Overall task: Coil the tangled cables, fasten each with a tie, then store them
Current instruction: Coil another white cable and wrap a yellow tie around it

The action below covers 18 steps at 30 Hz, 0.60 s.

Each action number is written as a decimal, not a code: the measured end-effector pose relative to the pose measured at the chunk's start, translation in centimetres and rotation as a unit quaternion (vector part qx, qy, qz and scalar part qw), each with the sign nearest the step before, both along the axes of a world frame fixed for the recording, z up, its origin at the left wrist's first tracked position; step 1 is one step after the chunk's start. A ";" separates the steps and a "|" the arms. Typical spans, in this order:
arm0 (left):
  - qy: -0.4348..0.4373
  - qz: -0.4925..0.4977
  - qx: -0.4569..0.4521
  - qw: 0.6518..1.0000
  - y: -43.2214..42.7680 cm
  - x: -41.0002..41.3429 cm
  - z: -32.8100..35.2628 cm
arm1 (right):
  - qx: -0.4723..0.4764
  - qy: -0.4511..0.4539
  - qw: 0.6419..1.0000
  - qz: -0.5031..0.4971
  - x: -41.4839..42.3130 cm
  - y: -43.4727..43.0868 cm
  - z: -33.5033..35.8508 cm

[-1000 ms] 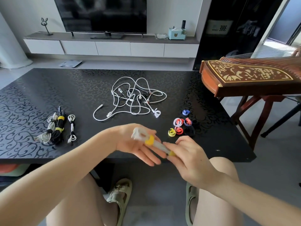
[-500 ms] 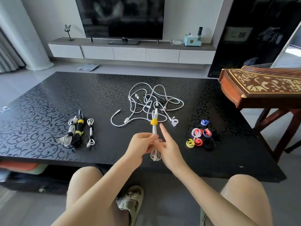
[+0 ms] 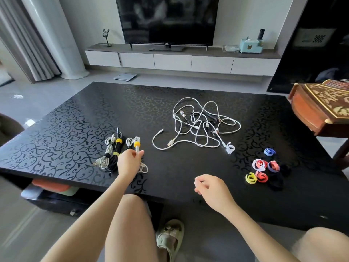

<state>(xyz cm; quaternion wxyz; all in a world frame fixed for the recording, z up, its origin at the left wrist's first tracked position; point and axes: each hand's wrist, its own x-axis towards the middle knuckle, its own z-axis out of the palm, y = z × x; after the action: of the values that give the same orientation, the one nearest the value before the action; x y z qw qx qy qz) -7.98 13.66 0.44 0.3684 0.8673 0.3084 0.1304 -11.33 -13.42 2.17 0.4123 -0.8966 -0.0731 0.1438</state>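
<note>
head | left grip [image 3: 128,162] pinches white coil [image 3: 137,147], long axis pointing away | right grip [image 3: 211,189] loose, empty

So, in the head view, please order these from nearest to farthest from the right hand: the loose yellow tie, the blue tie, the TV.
1. Loose yellow tie: on the table, just right of the right hand.
2. Blue tie: farther right and farther back.
3. TV: across the room.

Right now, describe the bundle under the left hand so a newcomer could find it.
On the near-left part of the black table lies a row of tied cable bundles. The one meant is the rightmost, a white coiled cable held by the left hand. It alone pairs white cable with a yellow tie.
</note>
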 end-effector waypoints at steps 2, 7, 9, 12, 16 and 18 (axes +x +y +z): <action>-0.006 0.005 -0.038 0.999 0.8 0.5 -0.3 | -0.008 0.006 1.000 -0.001 0.2 -0.2 -0.5; -0.070 -0.053 -0.291 0.953 -1.6 -0.2 1.4 | 0.047 0.003 0.999 -0.002 0.7 2.1 0.4; -0.086 -0.085 -0.382 0.916 -3.9 -1.1 2.1 | 0.086 -0.026 0.996 -0.011 0.9 3.8 1.4; -0.084 -0.104 -0.462 0.877 -7.1 -2.1 3.3 | 0.138 -0.061 0.988 -0.017 1.4 5.0 2.8; -0.070 -0.129 -0.524 0.839 -9.2 -2.6 4.7 | 0.161 -0.072 0.984 -0.009 1.5 3.9 3.9; -0.056 -0.143 -0.554 0.818 -9.8 -2.7 5.2 | 0.170 -0.089 0.981 -0.009 1.3 3.1 4.2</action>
<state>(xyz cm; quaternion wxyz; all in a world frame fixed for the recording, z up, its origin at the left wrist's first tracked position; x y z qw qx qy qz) -10.64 3.90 5.66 0.8179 0.5423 0.1796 -0.0682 -10.07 -10.35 6.36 0.5515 -0.8236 -0.1246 0.0453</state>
